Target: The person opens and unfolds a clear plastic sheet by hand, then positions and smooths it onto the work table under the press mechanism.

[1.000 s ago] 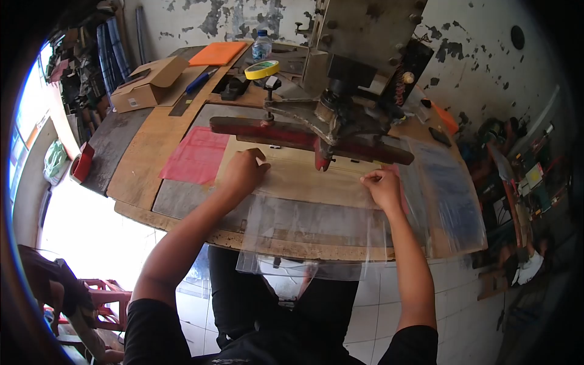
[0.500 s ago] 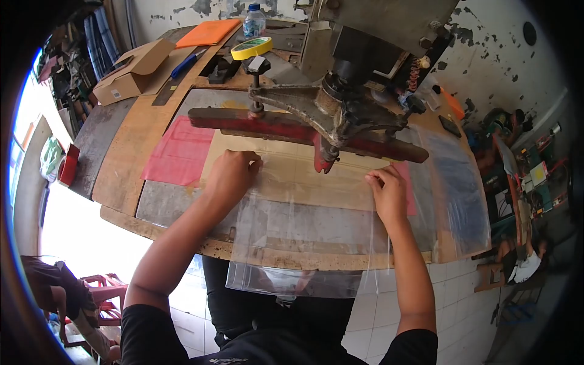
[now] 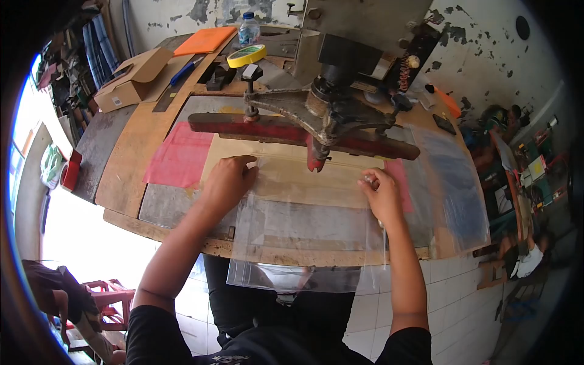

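A clear plastic sheet (image 3: 307, 234) lies across the work surface, its lower part hanging over the front edge above my lap. At its far left corner my left hand (image 3: 228, 181) is closed, with thumb and fingertips on the plastic. My right hand (image 3: 383, 194) pinches the sheet's far right side, its fingers curled. Under the clear plastic is a tan sheet (image 3: 292, 190), with pink-red pieces showing left (image 3: 176, 155) and right (image 3: 396, 173) of it. Just beyond my hands, a long red-edged press bar (image 3: 267, 129) hangs from a metal bracket (image 3: 292, 100).
More clear plastic (image 3: 453, 182) lies on the right of the table. At the back left are a cardboard box (image 3: 131, 82), yellow tape (image 3: 246, 56), a water bottle (image 3: 249, 29) and an orange folder (image 3: 205, 41). Another person (image 3: 55, 298) is at the lower left.
My right hand has shifted slightly, its fingers more curled and turned. My left hand stays near the same corner, fingers straighter. The camera view has moved a little.
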The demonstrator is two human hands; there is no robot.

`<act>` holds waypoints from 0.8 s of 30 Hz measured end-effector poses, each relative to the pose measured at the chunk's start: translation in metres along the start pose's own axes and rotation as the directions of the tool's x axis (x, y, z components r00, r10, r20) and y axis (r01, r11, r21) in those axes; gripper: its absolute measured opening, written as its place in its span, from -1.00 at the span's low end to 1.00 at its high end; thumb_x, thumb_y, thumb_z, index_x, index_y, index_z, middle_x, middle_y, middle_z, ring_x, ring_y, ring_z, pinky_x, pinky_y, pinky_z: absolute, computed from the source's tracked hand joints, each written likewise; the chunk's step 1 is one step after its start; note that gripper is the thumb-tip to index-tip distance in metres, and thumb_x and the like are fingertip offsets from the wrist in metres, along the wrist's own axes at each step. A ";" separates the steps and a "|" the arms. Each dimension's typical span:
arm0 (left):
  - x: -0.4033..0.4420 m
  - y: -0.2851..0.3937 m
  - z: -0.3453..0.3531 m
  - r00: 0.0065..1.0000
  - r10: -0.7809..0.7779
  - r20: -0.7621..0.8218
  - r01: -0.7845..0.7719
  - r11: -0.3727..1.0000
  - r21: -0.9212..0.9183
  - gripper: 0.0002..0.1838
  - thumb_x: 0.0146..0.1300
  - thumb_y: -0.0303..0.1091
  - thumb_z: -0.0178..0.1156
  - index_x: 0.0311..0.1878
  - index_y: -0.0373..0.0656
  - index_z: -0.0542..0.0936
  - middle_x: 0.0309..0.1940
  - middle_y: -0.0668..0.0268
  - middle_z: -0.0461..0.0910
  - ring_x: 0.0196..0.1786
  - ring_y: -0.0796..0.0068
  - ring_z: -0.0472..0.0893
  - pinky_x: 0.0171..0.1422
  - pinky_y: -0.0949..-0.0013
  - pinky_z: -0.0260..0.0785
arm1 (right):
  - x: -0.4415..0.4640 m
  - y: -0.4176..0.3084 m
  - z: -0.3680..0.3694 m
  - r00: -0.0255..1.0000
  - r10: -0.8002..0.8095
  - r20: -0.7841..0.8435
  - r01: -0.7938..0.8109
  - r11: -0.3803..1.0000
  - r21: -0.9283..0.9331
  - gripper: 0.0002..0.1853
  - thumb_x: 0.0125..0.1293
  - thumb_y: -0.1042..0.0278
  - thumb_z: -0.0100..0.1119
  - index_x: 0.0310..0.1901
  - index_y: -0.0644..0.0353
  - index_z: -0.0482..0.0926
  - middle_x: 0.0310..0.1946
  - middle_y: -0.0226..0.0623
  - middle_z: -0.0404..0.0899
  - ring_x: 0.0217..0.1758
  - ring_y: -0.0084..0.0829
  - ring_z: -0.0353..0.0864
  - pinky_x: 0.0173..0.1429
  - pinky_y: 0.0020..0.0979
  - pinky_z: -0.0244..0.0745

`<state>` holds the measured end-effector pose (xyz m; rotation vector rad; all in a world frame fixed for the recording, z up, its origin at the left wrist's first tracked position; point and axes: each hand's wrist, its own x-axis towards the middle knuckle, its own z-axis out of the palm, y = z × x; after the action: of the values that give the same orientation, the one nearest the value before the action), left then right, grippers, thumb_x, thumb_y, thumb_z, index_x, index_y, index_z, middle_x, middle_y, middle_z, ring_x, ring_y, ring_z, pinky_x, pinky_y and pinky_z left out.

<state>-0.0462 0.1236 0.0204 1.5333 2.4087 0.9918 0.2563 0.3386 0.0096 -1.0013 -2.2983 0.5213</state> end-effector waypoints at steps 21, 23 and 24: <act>-0.130 0.028 -0.051 0.905 -0.093 -0.416 -0.186 0.793 -0.580 -0.64 0.48 -0.57 0.31 0.31 -0.30 0.65 -0.43 0.45 0.56 -0.40 0.71 0.55 -0.27 0.54 0.42 | -0.112 -0.110 -0.106 0.984 -0.057 -0.171 0.124 0.903 0.411 -0.76 0.53 0.35 0.36 -0.21 0.39 0.68 -0.37 -0.29 0.70 -0.30 -0.53 0.64 -0.12 -0.45 0.52; -0.134 0.027 -0.053 0.899 -0.102 -0.426 -0.193 0.781 -0.594 -0.63 0.49 -0.58 0.30 0.32 -0.32 0.63 -0.41 0.45 0.56 -0.39 0.71 0.55 -0.27 0.54 0.42 | -0.114 -0.115 -0.107 0.982 -0.070 -0.175 0.137 0.904 0.405 -0.76 0.54 0.35 0.36 -0.22 0.40 0.67 -0.37 -0.29 0.70 -0.30 -0.53 0.64 -0.12 -0.45 0.52; -0.135 0.027 -0.054 0.894 -0.106 -0.436 -0.198 0.778 -0.596 -0.62 0.49 -0.59 0.30 0.33 -0.32 0.63 -0.40 0.45 0.56 -0.37 0.71 0.56 -0.26 0.54 0.42 | -0.114 -0.117 -0.108 0.981 -0.078 -0.177 0.144 0.906 0.398 -0.75 0.55 0.35 0.35 -0.23 0.40 0.66 -0.36 -0.28 0.70 -0.30 -0.54 0.65 -0.12 -0.45 0.52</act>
<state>0.0163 -0.0077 0.0464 1.1954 1.9080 2.0977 0.3270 0.1902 0.1165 -0.6739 -1.9778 0.8054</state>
